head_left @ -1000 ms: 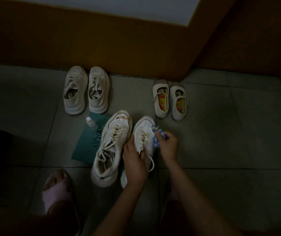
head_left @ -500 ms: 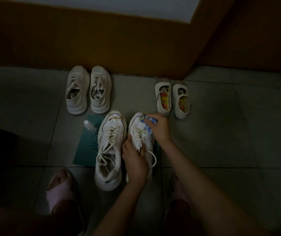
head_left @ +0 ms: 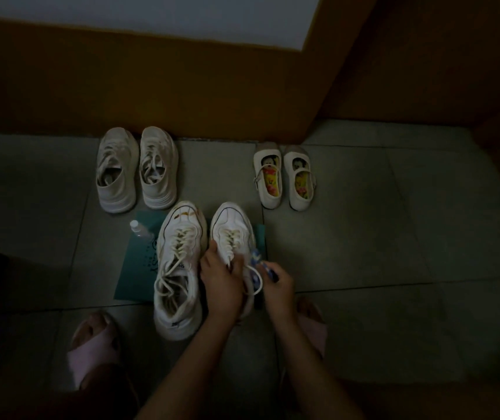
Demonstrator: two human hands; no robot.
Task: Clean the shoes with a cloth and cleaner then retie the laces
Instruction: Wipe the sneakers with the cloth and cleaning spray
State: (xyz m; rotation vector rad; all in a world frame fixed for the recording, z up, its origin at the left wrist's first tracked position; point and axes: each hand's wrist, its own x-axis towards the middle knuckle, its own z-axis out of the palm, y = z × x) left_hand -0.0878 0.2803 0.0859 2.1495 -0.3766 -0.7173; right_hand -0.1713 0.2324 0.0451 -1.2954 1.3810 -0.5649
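One sneaker (head_left: 230,225) mid-wipe: left hand (head_left: 221,280) grips it, right hand (head_left: 277,286) pinches the cloth (head_left: 256,259); stained sneaker (head_left: 179,268) and laces (head_left: 179,247) are left.

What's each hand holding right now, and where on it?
Left hand grips the right-hand sneaker across its laced middle. Right hand pinches the blue cloth by its near end, against the sneaker's outer side.
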